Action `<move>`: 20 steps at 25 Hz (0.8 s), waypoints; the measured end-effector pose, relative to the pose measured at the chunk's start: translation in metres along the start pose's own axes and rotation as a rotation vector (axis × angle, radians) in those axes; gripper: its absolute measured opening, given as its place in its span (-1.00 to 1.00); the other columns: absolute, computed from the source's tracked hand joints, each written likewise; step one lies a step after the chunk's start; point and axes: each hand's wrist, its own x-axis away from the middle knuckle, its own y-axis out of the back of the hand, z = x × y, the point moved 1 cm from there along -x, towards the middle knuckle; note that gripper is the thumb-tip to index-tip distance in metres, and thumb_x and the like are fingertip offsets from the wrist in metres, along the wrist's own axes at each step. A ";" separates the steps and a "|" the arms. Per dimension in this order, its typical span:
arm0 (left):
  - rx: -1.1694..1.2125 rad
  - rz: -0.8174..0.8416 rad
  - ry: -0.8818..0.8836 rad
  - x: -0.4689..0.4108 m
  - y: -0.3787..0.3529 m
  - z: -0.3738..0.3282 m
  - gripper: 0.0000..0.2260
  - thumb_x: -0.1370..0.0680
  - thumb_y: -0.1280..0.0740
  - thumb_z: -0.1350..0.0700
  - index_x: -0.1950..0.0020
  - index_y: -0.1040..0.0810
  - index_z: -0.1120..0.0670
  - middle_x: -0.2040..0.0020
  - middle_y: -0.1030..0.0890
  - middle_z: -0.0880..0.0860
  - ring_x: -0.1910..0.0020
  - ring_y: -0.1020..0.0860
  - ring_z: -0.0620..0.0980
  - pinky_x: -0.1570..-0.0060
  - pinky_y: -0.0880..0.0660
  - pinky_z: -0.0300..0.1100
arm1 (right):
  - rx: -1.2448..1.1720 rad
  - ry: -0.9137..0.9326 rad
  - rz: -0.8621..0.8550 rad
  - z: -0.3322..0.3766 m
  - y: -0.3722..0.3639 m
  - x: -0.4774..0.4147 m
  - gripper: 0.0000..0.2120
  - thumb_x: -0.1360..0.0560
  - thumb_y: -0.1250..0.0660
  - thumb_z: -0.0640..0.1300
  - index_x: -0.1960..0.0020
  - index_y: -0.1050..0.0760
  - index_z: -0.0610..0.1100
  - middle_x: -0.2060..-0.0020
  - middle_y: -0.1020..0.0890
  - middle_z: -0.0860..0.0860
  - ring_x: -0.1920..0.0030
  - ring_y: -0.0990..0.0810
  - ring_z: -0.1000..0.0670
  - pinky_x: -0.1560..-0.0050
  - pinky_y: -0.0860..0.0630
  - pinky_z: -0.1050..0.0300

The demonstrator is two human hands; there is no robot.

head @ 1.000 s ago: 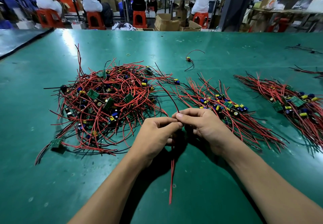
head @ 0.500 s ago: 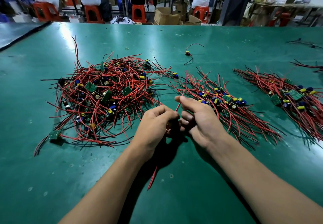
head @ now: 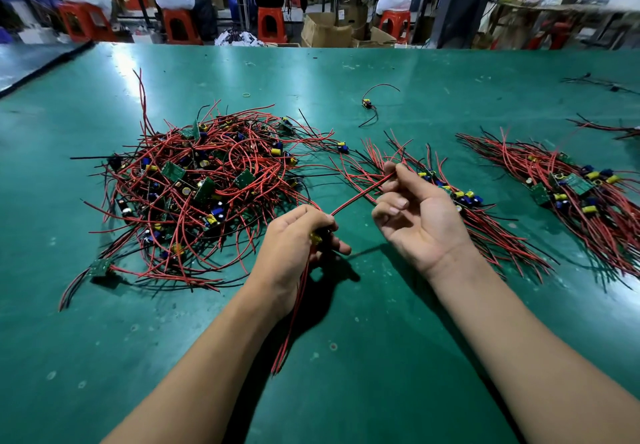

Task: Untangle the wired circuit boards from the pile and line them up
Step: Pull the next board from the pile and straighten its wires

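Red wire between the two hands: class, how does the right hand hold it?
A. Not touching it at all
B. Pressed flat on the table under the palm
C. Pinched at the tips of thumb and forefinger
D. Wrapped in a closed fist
C: the right hand pinches the red wire at its thumb and forefinger tips, raised off the table with the palm in view, while the left hand grips its other end.
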 end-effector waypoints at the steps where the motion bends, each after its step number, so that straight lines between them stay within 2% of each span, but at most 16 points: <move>1: 0.000 0.000 -0.003 0.000 0.001 0.001 -0.86 -0.50 -0.28 0.29 0.27 -0.50 0.17 0.44 -0.53 0.12 0.43 -0.59 0.05 0.37 -0.39 -0.20 | -0.020 0.002 0.003 0.005 0.001 0.000 -0.78 -0.62 -0.24 -0.15 0.15 -0.56 -0.19 0.36 -0.37 0.05 0.54 -0.28 0.16 0.51 -0.27 0.36; 6: -0.013 -0.012 0.000 0.000 0.004 0.002 -0.84 -0.49 -0.28 0.27 0.29 -0.53 0.14 0.45 -0.57 0.10 0.39 -0.59 0.08 0.17 -0.35 -0.06 | -0.106 -0.075 0.109 0.005 0.002 0.004 -0.75 -0.56 -0.27 -0.15 0.24 -0.60 -0.19 0.37 -0.35 0.06 0.50 -0.31 0.14 0.51 -0.32 0.32; 8: 0.001 -0.001 0.006 0.000 0.006 0.002 -0.84 -0.48 -0.29 0.28 0.29 -0.53 0.15 0.44 -0.59 0.10 0.37 -0.59 0.09 0.19 -0.39 -0.08 | -0.064 -0.069 0.120 0.003 0.002 0.003 -0.76 -0.55 -0.29 -0.13 0.23 -0.62 -0.19 0.37 -0.36 0.07 0.51 -0.33 0.15 0.51 -0.33 0.32; 10: -0.016 0.009 -0.007 0.001 0.007 0.002 -0.86 -0.50 -0.30 0.30 0.24 -0.57 0.16 0.41 -0.60 0.10 0.38 -0.61 0.07 0.27 -0.44 -0.17 | 0.111 0.011 0.083 0.001 0.003 0.001 -0.81 -0.52 -0.34 -0.07 0.15 -0.63 -0.17 0.37 -0.39 0.07 0.51 -0.32 0.16 0.50 -0.33 0.33; 12: -0.029 0.006 -0.018 0.001 0.006 0.004 -0.89 -0.53 -0.31 0.30 0.17 -0.59 0.18 0.40 -0.59 0.12 0.39 -0.63 0.06 0.35 -0.52 -0.23 | 0.412 0.128 0.027 -0.004 0.006 0.000 -0.77 -0.46 -0.41 0.00 0.06 -0.64 -0.17 0.36 -0.43 0.07 0.49 -0.33 0.15 0.47 -0.34 0.31; 15: -0.026 -0.025 -0.042 0.000 0.004 0.008 -0.90 -0.57 -0.31 0.25 0.15 -0.54 0.19 0.38 -0.57 0.16 0.34 -0.64 0.09 0.29 -0.62 0.00 | 0.807 0.198 0.061 -0.018 0.010 0.005 -0.83 -0.46 -0.48 -0.01 0.13 -0.68 -0.12 0.36 -0.52 0.06 0.48 -0.41 0.12 0.46 -0.37 0.26; 18: -0.223 -0.079 -0.168 -0.002 0.004 0.011 -0.86 -0.59 -0.33 0.18 0.14 -0.54 0.21 0.29 -0.61 0.19 0.25 -0.60 0.08 0.10 -0.59 0.17 | 0.950 0.227 0.177 -0.030 0.008 0.013 -0.89 -0.48 -0.50 -0.11 0.14 -0.70 -0.15 0.39 -0.59 0.06 0.46 -0.49 0.16 0.44 -0.44 0.32; 20: -0.286 -0.088 -0.205 -0.002 0.004 0.012 -0.83 -0.57 -0.37 0.16 0.18 -0.53 0.20 0.23 -0.63 0.27 0.26 -0.57 0.07 0.15 -0.56 0.12 | 1.009 0.272 0.171 -0.030 0.007 0.013 -0.91 -0.48 -0.50 -0.13 0.15 -0.69 -0.16 0.42 -0.59 0.08 0.46 -0.49 0.18 0.43 -0.42 0.38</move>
